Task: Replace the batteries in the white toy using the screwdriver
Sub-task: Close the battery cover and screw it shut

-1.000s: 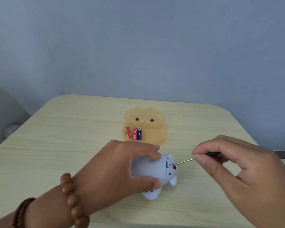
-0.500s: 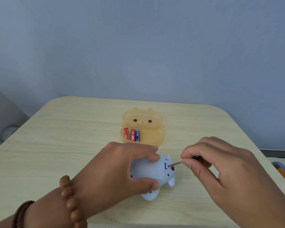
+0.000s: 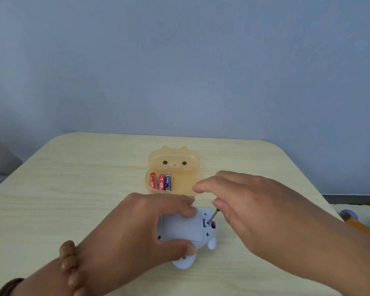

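The white toy point(image 3: 186, 229) lies on its side on the wooden table point(image 3: 73, 189), underside up. My left hand point(image 3: 141, 227) grips its body from the left, fingers over the top and thumb below. My right hand point(image 3: 254, 210) holds the screwdriver point(image 3: 213, 215); only the thin metal shaft shows under the fingers. Its tip sits in the toy's underside beside a small red part point(image 3: 212, 226). Behind the hands, three batteries point(image 3: 160, 181), two red and one dark blue, lie in the open orange bear-shaped case point(image 3: 184, 180).
The table's right edge drops off near orange and blue objects point(image 3: 363, 223) on the floor. Bare tabletop lies to the left and behind the case. A blue wall stands behind the table.
My right hand moved left and closer to the toy, tilting the screwdriver steeper. Its tip went from just beside the toy into the underside. My left hand kept its grip.
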Demonstrator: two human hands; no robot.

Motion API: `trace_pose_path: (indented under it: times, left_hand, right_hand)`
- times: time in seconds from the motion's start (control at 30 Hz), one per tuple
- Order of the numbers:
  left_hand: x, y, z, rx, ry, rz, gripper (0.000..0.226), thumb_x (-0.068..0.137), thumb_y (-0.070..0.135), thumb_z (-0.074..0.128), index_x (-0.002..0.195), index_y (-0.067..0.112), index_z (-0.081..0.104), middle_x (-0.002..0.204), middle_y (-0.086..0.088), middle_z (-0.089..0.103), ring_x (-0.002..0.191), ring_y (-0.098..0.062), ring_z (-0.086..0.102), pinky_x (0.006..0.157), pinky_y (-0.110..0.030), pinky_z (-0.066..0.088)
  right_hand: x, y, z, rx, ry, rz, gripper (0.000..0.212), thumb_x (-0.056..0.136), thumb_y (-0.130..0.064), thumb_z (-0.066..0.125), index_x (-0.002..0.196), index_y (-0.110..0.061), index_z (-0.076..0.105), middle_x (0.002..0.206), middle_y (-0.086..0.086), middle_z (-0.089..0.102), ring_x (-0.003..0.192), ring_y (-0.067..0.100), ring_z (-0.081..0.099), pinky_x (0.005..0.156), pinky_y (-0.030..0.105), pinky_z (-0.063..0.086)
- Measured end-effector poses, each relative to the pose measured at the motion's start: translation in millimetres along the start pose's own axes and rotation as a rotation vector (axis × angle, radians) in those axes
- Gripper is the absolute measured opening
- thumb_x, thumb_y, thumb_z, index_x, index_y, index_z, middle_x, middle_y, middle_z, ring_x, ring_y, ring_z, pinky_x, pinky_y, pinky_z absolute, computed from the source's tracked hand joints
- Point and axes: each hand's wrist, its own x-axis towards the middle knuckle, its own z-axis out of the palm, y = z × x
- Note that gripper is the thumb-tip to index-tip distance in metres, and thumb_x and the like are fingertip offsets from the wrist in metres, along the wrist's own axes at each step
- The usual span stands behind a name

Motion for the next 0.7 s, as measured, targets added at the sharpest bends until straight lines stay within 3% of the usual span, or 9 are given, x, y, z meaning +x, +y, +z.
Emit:
trace_pose_path:
  times: [0.1,0.17,0.27,0.33,0.4,0.47,0.57,0.63,0.7]
  left_hand:
    - [0,-1,1,0.006,-0.004,0.003,0.059,0.06,0.059,0.081,0.115,0.053,0.06,0.125,0.052,0.047,0.116,0.025,0.046,0.097,-0.013,0.046]
    - [0,-2,1,0.015,-0.01,0.007,0.059,0.06,0.059,0.082,0.115,0.054,0.06,0.125,0.053,0.046,0.116,0.026,0.046,0.095,-0.009,0.044]
    - [0,-1,2,0.024,-0.014,0.022,0.057,0.061,0.058,0.082,0.114,0.054,0.061,0.124,0.055,0.044,0.117,0.027,0.044,0.093,-0.004,0.04]
    - [0,0,3,0.032,-0.016,0.028,0.057,0.061,0.058,0.082,0.114,0.054,0.06,0.125,0.056,0.043,0.118,0.026,0.044,0.091,-0.003,0.04]
    - [0,1,4,0.035,-0.018,0.026,0.057,0.061,0.058,0.082,0.114,0.054,0.06,0.124,0.055,0.044,0.116,0.025,0.046,0.091,-0.004,0.041]
    - [0,0,4,0.027,-0.019,0.03,0.059,0.061,0.058,0.081,0.115,0.054,0.058,0.124,0.054,0.045,0.114,0.024,0.048,0.091,-0.006,0.043]
    - [1,1,4,0.029,-0.01,0.038,0.06,0.06,0.06,0.079,0.115,0.056,0.056,0.124,0.056,0.043,0.112,0.022,0.049,0.088,-0.008,0.044]
    - [2,2,5,0.029,-0.021,0.043,0.059,0.061,0.059,0.077,0.116,0.057,0.055,0.125,0.056,0.041,0.113,0.019,0.049,0.088,-0.011,0.044]
    - [3,3,6,0.043,-0.04,0.051,0.057,0.063,0.058,0.075,0.117,0.056,0.056,0.126,0.054,0.042,0.114,0.017,0.049,0.089,-0.013,0.044]
  right_hand:
    - [-1,6,-4,-0.017,-0.04,-0.048,0.05,0.1,-0.02,0.048,0.132,-0.053,0.031,0.11,-0.026,0.037,0.079,-0.015,0.038,0.069,0.018,0.039]
    - [-1,7,-4,-0.014,-0.062,-0.058,0.053,0.098,-0.016,0.048,0.134,-0.051,0.033,0.109,-0.024,0.033,0.08,-0.013,0.037,0.068,0.019,0.041]
    - [-2,5,-3,-0.018,-0.068,-0.083,0.041,0.101,-0.025,0.045,0.135,-0.046,0.035,0.109,-0.019,0.037,0.083,0.001,0.038,0.074,0.027,0.049]
    - [-1,5,-3,-0.05,-0.057,-0.098,0.03,0.103,-0.034,0.039,0.131,-0.043,0.041,0.105,-0.017,0.046,0.082,0.004,0.043,0.07,0.028,0.051]
    - [2,5,-3,-0.038,-0.089,-0.072,0.027,0.1,-0.032,0.042,0.125,-0.041,0.049,0.098,-0.017,0.049,0.071,0.004,0.042,0.058,0.017,0.044]
    - [3,4,-3,-0.006,-0.11,-0.069,0.036,0.1,-0.02,0.05,0.126,-0.045,0.047,0.1,-0.018,0.043,0.07,-0.001,0.043,0.058,0.014,0.04]
    - [2,2,-4,0.099,-0.167,-0.055,0.06,0.097,-0.01,0.051,0.13,-0.055,0.029,0.106,-0.021,0.034,0.086,-0.007,0.044,0.065,0.017,0.039]
    - [2,-4,-6,0.092,-0.16,-0.036,0.049,0.099,-0.028,0.046,0.131,-0.055,0.02,0.108,-0.025,0.029,0.092,-0.014,0.036,0.068,0.016,0.036]
    - [3,-5,-5,0.037,-0.12,-0.019,0.035,0.096,-0.054,0.026,0.131,-0.047,0.026,0.111,-0.024,0.035,0.097,-0.008,0.039,0.077,0.02,0.043]
